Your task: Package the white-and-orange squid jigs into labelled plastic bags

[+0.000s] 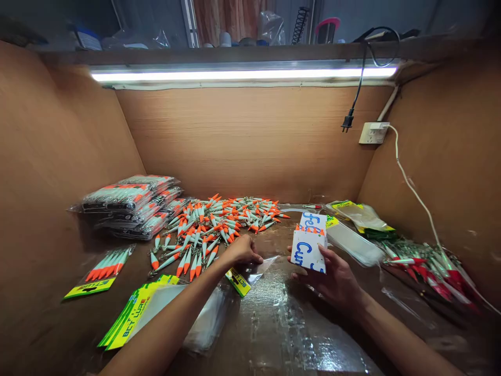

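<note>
Right grip: closed round a white card, thumb on its face. The card is held upright, probably so the orange-tipped lures lined along its top edge stay put.

Left grip: palm down, fingers curled, touching a clear bag flat on the bench. Whether it has hold of anything cannot be told.

Pile: loose lures, mid-bench, just beyond the left grip, seemingly kept within reach.

Packs: stacked far left, well apart.

We cannot read all the blue writing on the white paper card: our right hand covers its lower corner, and the red-tipped lures blur.
</note>
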Available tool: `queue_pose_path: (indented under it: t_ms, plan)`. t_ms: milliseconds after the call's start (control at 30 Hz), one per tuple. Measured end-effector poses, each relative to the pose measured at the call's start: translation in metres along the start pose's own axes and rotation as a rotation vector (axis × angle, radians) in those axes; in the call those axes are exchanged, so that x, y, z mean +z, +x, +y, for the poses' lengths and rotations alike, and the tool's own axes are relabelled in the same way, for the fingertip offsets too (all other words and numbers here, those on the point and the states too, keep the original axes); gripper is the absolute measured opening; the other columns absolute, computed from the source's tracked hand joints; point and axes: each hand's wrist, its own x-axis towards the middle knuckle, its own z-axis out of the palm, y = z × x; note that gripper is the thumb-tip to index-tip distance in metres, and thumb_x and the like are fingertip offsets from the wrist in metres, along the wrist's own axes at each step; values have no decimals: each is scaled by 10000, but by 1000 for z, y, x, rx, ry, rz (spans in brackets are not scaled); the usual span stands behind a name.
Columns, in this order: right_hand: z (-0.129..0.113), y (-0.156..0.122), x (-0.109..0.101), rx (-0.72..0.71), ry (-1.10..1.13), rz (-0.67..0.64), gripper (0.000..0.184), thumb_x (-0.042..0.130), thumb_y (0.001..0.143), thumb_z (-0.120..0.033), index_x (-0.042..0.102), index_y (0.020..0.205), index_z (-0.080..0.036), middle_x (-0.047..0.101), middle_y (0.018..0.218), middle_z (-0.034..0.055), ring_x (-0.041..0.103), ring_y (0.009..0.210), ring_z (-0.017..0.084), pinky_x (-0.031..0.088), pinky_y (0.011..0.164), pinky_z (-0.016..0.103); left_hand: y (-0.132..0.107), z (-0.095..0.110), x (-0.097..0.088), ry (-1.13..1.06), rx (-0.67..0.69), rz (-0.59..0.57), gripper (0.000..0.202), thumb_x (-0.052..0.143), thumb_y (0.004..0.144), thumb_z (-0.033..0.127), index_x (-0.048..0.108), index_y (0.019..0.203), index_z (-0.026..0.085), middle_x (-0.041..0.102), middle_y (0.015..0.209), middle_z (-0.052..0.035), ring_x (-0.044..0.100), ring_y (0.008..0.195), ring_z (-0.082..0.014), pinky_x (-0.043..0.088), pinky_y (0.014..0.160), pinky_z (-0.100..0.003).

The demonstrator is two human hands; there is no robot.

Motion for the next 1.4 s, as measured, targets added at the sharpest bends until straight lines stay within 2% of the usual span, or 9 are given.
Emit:
queue_pose_path:
  t_ms: [167,367,533,600,700,933,1033,1233,1400]
  plan:
    - [0,-2,-1,51,-49,-51,489,502,978,-393,514,1386,-124,658,1318,175,654,1170,311,500,1007,507,-12,-11,-20,-222,114,-57,456,676,756,596,693,751,141,689,701,-38,598,615,-153,410,563,-243]
    - [13,-5,-3,212,-129,-220,553,548,902,-406,562,1340,-69,611,1352,224,667,1114,313,560,854,397,-32,-3,-58,-325,189,-120,507,681,763,641,705,810,137,678,709,-36,596,622,-142,443,595,-246]
    - [12,-3,-11,273,-282,-304,531,619,865,-392,580,1298,-85,667,1226,212,721,890,259,576,650,309,-41,-2,-82,-281,188,-577,465,758,724,619,704,794,163,681,688,-19,606,616,-138,467,616,-251]
    - [10,0,-18,326,-357,-320,525,655,848,-385,591,1265,-72,705,1103,196,728,842,256,586,621,306,-43,-3,-86,-234,190,-661,426,774,725,585,706,783,168,689,695,-18,611,624,-145,469,618,-254]
    - [10,5,-29,410,-410,-322,541,658,852,-433,594,1236,-59,720,1018,186,741,846,277,588,561,275,-50,0,-87,-116,248,-497,314,747,795,479,710,767,169,693,697,-13,610,639,-146,445,618,-245]
    - [19,7,-32,570,-203,-409,650,592,870,-492,489,1354,-72,695,1171,245,747,951,342,604,507,247,-83,14,-49,576,597,396,198,611,955,335,662,824,195,692,802,-27,615,761,-193,399,671,-296]
    - [17,8,-34,646,-136,-446,679,610,849,-533,495,1342,-79,706,1169,245,752,944,355,604,469,239,-91,8,-32,697,749,560,167,547,988,240,643,859,194,682,819,-31,615,817,-202,441,766,-340]
    - [11,9,-36,745,-67,-404,667,609,840,-522,534,1298,-43,722,1132,254,764,900,346,572,396,205,-98,-5,-21,641,927,647,174,511,984,125,649,1041,215,718,976,-22,625,1014,-201,365,1080,-457]
    - [12,8,-28,798,-209,-366,602,620,860,-440,565,1280,-12,732,1096,266,775,838,315,569,402,198,-102,-7,-11,599,906,286,183,474,989,152,639,1029,222,701,1025,-42,638,964,-191,459,949,-356]
